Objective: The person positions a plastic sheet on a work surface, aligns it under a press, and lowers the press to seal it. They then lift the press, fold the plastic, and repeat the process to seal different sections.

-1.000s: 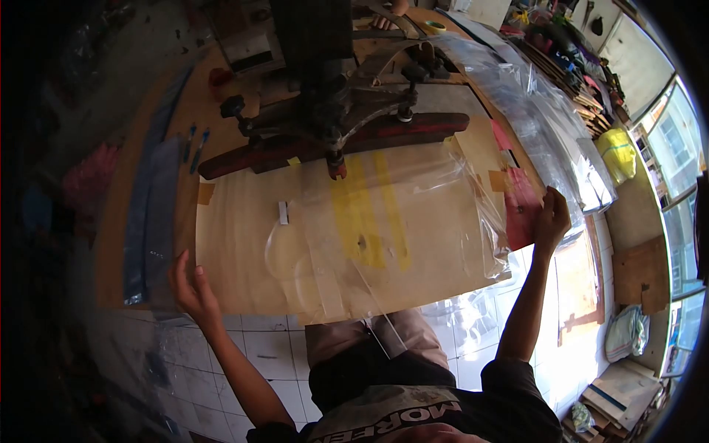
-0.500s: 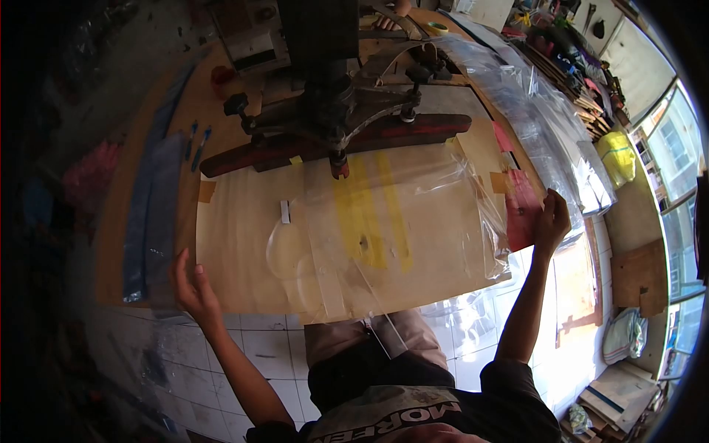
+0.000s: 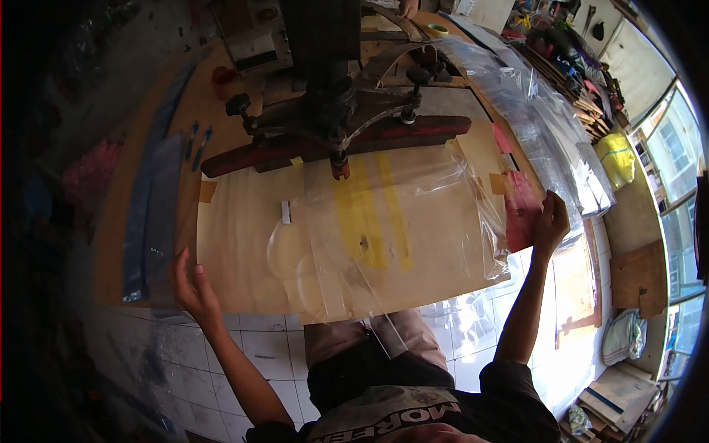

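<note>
My left hand (image 3: 193,292) rests at the left front of the worktable, thumb and fingers apart, beside a strip of clear bluish plastic (image 3: 164,221). My right hand (image 3: 552,220) is at the right edge with its fingers curled, near a pink sheet (image 3: 522,207); what its fingertips grip is hidden. Between my hands lies a large tan board (image 3: 244,244) with yellow tape stripes (image 3: 360,221) and a small white piece (image 3: 286,212). Clear plastic film (image 3: 432,244) covers much of its right part. Above the board's back edge sits a dark machine head with a long reddish bar (image 3: 288,156).
Two blue pens (image 3: 201,149) lie left of the bar. Clear plastic sheets (image 3: 528,111) are heaped along the right edge, with a tape roll (image 3: 437,30) behind. Another person's hand (image 3: 408,8) shows at the top. A yellow bag (image 3: 616,159) stands at right.
The other person's hand at the top has shifted slightly up and right, away from the curved machine part. My two hands and the board look almost unmoved.
</note>
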The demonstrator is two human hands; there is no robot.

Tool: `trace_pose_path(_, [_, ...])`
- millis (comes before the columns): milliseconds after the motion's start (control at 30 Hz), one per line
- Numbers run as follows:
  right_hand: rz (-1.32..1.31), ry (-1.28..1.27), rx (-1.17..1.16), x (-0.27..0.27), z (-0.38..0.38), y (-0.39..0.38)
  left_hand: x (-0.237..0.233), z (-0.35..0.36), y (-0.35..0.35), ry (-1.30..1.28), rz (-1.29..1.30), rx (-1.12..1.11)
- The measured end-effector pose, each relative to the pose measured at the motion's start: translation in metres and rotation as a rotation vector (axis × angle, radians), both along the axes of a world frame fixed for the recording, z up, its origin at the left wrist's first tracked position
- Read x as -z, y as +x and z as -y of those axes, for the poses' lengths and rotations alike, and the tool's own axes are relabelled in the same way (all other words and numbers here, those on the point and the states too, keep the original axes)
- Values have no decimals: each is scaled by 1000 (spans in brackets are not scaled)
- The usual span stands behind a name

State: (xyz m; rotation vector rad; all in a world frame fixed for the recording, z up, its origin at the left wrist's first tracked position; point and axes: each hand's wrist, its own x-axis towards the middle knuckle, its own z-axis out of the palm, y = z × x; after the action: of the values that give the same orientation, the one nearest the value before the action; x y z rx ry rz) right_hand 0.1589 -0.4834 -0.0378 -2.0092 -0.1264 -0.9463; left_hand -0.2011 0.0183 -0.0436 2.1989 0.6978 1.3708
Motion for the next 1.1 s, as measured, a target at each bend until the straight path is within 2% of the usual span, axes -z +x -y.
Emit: trace_pose_path(1100, [-6, -54, 25, 0, 0, 0, 4, -6, -2, 30, 8, -12])
